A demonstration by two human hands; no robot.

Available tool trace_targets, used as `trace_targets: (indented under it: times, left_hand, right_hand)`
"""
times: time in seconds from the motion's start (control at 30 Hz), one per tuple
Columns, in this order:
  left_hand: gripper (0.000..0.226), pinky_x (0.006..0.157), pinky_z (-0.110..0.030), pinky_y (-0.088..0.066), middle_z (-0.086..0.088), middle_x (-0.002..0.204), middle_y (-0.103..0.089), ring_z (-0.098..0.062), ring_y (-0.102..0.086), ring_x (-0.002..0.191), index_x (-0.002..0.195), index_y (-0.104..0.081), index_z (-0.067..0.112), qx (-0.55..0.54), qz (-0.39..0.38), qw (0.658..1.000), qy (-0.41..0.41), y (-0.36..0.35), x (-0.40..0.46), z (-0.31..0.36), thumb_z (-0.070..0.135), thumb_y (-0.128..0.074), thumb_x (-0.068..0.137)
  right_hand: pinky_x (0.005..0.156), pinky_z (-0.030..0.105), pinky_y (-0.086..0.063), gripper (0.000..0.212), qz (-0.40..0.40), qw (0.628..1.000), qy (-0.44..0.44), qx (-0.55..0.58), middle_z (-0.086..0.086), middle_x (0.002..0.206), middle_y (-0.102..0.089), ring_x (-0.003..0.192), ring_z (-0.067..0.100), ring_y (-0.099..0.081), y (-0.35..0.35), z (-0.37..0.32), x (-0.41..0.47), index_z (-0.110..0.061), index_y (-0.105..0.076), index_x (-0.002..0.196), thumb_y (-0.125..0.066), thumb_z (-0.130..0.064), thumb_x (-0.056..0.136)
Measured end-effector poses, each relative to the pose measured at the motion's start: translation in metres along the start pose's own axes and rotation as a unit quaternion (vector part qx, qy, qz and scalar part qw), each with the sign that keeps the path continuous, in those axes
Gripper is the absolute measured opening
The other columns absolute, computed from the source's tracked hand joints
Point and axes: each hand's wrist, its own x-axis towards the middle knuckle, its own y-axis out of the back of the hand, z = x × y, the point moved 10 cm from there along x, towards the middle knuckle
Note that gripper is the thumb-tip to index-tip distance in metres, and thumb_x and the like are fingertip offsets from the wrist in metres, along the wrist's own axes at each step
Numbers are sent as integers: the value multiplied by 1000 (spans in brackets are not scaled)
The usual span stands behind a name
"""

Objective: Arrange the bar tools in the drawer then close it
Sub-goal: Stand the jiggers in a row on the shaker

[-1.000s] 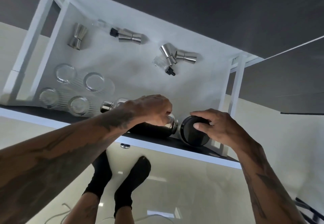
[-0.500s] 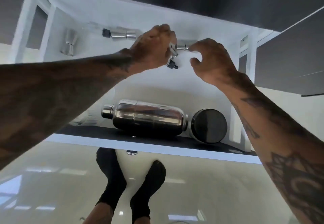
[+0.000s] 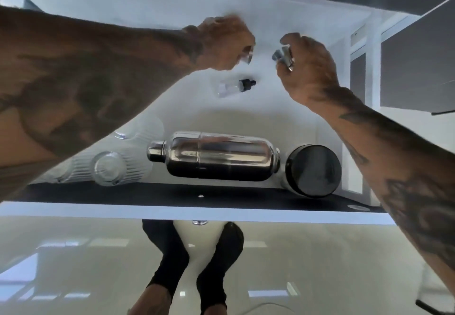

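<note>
Ok, status, near to far:
feet (image 3: 197,273): mine, black socks, on glossy pale floor below the drawer front.
drawer (image 3: 187,212): pulled open; white front edge nearest me, dark strip just behind it, white floor inside.
shaker (image 3: 216,155): steel, lying on its side along the front of the drawer, cap pointing left.
black-lidded jar (image 3: 314,170): just right of the shaker base, close to touching it, lid facing me.
ribbed glasses (image 3: 110,168): left front of the drawer, partly hidden under my left forearm.
dropper bottle (image 3: 235,87): clear, black cap, lying loose mid-drawer, below and between my hands, nothing touching it.
left hand (image 3: 224,43): over the back half of the drawer, fingers curled around a metal jigger (image 3: 247,56); only its rim shows, blurred.
right hand (image 3: 307,68): just beside the left, apart from it, fingers closed on a second jigger (image 3: 283,57), held off the drawer floor, tilted.
</note>
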Motion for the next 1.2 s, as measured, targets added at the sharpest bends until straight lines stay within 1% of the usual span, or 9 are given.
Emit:
trace_targets:
  times: [0.1,0.17,0.3,0.43,0.57,0.73,0.93,1.07,1.2]
  left_hand:
    - [24,77,-36,-55,-1,104,-69,-24,-65,96,107,-58,12,-192,149,968,62,37,-38,-21,14,-57,84]
    - [23,71,-28,-57,4,92,-69,-19,-68,85,104,-54,11,-299,194,930,95,40,-78,-26,14,-62,82]
    - [37,76,-43,-63,-7,94,-69,-26,-71,84,116,-54,14,-358,120,914,148,-1,-137,-9,12,-72,85]
    - [37,67,-47,-63,-9,101,-65,-29,-72,88,121,-52,13,-381,49,909,164,-34,-154,11,8,-69,88]
    - [31,70,-46,-61,-5,101,-70,-24,-73,85,118,-54,20,-371,22,907,197,-47,-161,16,20,-65,89]
    - [25,76,-42,-62,-7,103,-74,-24,-74,85,117,-59,20,-405,-3,886,225,-55,-170,21,21,-60,91]
    - [34,85,-38,-60,-8,114,-73,-22,-70,98,126,-63,24,-382,-8,899,216,-54,-165,22,21,-59,93]
    - [35,88,-40,-59,-7,118,-73,-22,-70,102,127,-64,27,-392,-18,893,220,-56,-164,21,22,-59,92]
    - [37,91,-42,-58,-7,122,-71,-22,-69,107,130,-62,27,-385,-26,896,218,-57,-164,20,23,-60,93]
  right_hand:
    - [68,21,-49,27,72,969,12,236,-7,98,-68,86,13,-62,33,-16,-32,-18,-58,113,-62,-27,88]
    - [64,14,-54,27,35,949,36,312,-10,95,-66,79,6,-65,28,-39,-55,-17,-60,111,-68,-18,86]
    - [73,27,-63,29,-72,950,57,299,1,111,-65,93,12,-67,-8,-72,-87,-14,-62,110,-71,-4,84]
    - [75,39,-60,38,-92,963,68,244,1,108,-60,97,21,-63,-14,-81,-96,-17,-59,110,-72,-3,77]
    - [78,40,-59,38,-130,965,45,223,-4,105,-60,92,20,-63,-16,-84,-101,-25,-55,107,-74,-14,75]
    - [60,25,-50,30,-116,979,-22,169,0,102,-60,81,22,-63,-12,-69,-105,-24,-56,103,-72,-20,77]
    - [74,40,-59,21,-39,982,-55,178,6,97,-66,83,26,-68,16,-46,-101,-14,-60,100,-70,-21,83]
    - [62,5,-52,26,-14,952,-81,294,-1,92,-70,75,3,-69,16,-49,-95,-13,-63,100,-74,-22,78]
    - [71,26,-62,36,-109,964,-40,240,2,104,-67,79,13,-71,-21,-63,-98,-22,-62,117,-70,-11,83]
